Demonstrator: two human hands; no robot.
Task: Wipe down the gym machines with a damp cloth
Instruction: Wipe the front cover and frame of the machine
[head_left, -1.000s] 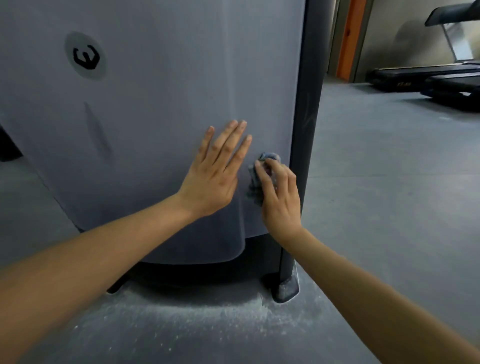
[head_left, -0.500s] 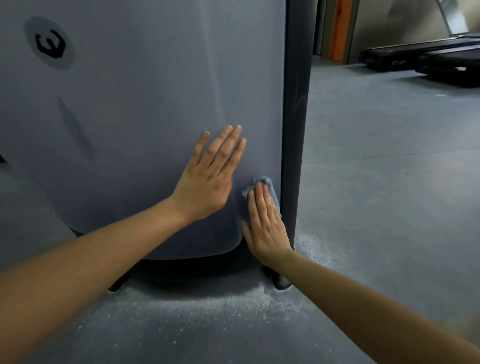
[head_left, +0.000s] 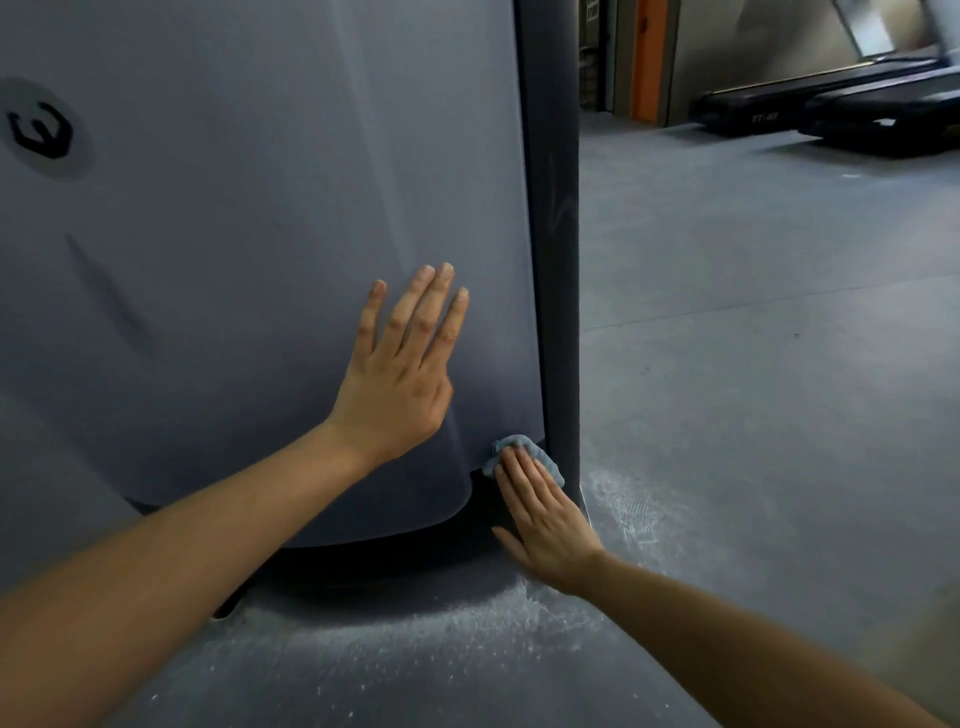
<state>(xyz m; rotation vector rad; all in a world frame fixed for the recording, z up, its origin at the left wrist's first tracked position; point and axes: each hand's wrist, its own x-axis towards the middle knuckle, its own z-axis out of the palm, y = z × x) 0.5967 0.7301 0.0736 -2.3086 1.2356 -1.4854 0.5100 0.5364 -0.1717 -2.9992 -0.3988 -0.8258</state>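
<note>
left hand (head_left: 400, 384) flat on grey machine panel (head_left: 260, 208), fingers straight, close together, holding nothing. right hand (head_left: 545, 525) presses blue cloth (head_left: 522, 447) against panel's lower right corner, just beside dark post (head_left: 553, 208); fingers straight over cloth, most of cloth hidden beneath them. panel top and left cut off by frame. white dust (head_left: 415, 639) on floor (head_left: 753, 364) round base. treadmills (head_left: 831, 109) top right, partly cut off.

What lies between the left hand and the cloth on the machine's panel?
Only bare grey panel, per the head view; the left hand lies flat, the right hand presses the cloth.
</note>
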